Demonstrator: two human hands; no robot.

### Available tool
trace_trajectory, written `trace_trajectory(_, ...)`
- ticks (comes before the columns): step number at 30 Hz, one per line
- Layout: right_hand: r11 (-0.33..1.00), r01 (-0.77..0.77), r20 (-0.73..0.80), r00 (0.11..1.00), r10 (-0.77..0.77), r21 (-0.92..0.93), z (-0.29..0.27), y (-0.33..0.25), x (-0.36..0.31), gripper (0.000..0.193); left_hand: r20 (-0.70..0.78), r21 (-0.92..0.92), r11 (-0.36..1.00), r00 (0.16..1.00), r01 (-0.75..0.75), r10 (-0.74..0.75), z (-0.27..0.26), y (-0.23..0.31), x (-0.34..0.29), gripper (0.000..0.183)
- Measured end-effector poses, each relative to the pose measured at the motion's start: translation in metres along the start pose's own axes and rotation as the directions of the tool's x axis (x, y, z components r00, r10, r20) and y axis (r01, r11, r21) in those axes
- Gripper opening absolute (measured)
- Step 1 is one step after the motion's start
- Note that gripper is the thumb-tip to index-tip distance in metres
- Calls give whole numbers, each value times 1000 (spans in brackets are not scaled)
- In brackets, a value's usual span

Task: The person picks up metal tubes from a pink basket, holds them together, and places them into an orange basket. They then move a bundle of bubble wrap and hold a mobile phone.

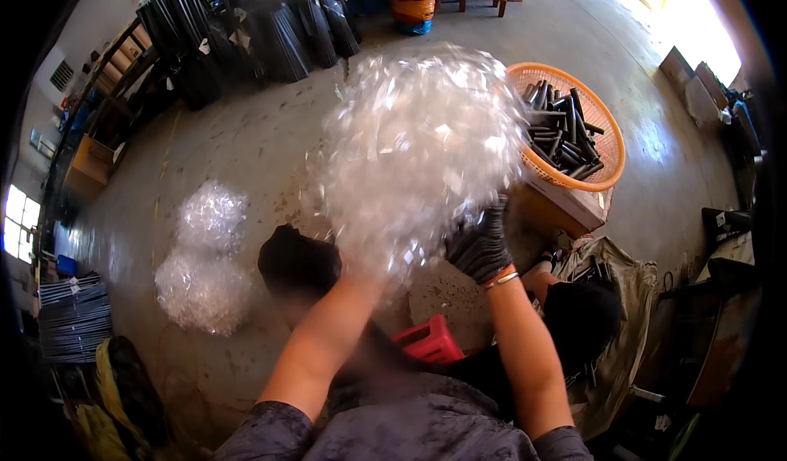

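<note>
A big, shiny bundle of clear plastic pieces [418,141] is held up in front of me, blurred by motion. My right hand [479,244], in a dark glove, is closed against its lower right side. My left hand [365,268] reaches into its lower left; the plastic hides the fingers. Whether the pieces are tubes, strips or film I cannot make out. Two smaller clumps of similar clear plastic, an upper one [211,215] and a lower one [202,290], lie on the floor to the left.
An orange basket [602,109] of short black tubes rests on a cardboard box [574,203] at the right. A red plastic stool [430,342] is below me. Bundled black lengths [279,39] stand far left; a red-topped stool [412,2] stands at the back.
</note>
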State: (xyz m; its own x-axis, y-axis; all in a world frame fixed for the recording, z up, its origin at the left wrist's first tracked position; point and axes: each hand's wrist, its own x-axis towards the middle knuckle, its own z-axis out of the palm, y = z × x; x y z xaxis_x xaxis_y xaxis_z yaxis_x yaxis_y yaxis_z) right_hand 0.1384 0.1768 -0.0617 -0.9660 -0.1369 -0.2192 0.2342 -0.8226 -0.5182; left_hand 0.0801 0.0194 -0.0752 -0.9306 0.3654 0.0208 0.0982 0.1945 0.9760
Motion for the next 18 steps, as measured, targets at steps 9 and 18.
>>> trace_trajectory(9,774,-207,198,898,393,-598,-32,13,-45,47,-112,-30,997,991,70,-73,-67,-14,48,47)
trace_trajectory(18,984,-121,-81,988,132,129,-39,-14,-57,75,-171,106,993,985,51,-33,-88,-24,59,48)
